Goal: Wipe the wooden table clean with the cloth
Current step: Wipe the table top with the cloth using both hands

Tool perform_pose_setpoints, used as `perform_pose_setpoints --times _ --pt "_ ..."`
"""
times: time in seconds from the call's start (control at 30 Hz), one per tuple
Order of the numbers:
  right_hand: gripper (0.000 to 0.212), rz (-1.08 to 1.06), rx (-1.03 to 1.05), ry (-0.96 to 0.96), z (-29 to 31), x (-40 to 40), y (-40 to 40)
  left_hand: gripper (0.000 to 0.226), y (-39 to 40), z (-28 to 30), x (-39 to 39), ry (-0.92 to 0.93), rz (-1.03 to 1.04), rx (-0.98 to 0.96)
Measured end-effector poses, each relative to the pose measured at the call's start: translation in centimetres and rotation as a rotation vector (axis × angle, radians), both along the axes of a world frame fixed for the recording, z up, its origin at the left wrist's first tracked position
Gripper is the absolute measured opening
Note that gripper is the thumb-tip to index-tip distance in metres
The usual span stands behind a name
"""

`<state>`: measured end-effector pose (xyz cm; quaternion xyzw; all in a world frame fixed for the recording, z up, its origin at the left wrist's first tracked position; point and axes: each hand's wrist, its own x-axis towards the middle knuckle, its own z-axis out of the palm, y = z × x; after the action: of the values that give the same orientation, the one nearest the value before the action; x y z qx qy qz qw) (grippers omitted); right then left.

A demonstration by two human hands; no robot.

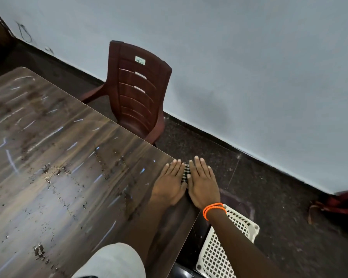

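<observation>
Right now both hands lie flat, side by side, at the far right corner of the tabletop (58,157). The left hand (170,184) and the right hand (203,183) press down with fingers straight; neither grip is clenched, both palms simply pin the checked cloth (186,172), of which only a narrow strip shows between them. Part of the right hand seems to reach past the edge.

Wet droplets and dark specks (54,171) are scattered over most of the wood to the left, so I judge that the wiping is far from done.

Risks from here:
- So close to the corner, a push outward could carry the cloth off the edge, dropping it toward the white plastic basket (229,243) or the floor (269,197) below.
- With open palms and no real hold, the cloth may bunch or slip out under a fast stroke.
- Sweeping toward the edge would send wet grit onto the floor, near the brown chair (138,91).
</observation>
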<state>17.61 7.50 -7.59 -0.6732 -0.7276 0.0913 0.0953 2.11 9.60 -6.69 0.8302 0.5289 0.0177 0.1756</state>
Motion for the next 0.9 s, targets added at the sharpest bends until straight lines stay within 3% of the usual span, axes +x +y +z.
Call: perform_pose_setpoints --times 0.17,0.5,0.7,0.9 --pt "0.060 0.053 -0.050 -0.017 -1.6 -0.5 -1.3 0.082 -1.2 -0.8 -0.3 -0.051 -0.027 -0.007" --pt "0.064 -0.137 -0.045 0.027 -2.2 -1.9 -12.3 0.072 -8.5 -1.4 -0.9 -0.143 -0.196 0.027" --pt "0.068 -0.146 -0.023 -0.025 -2.1 -1.0 -7.0 0.068 -3.6 -1.5 0.5 -0.061 -0.152 0.054" --pt "0.072 -0.075 -0.091 -0.085 -2.6 -3.4 -2.0 0.080 0.0 -1.3 -1.8 0.020 -0.083 0.072"
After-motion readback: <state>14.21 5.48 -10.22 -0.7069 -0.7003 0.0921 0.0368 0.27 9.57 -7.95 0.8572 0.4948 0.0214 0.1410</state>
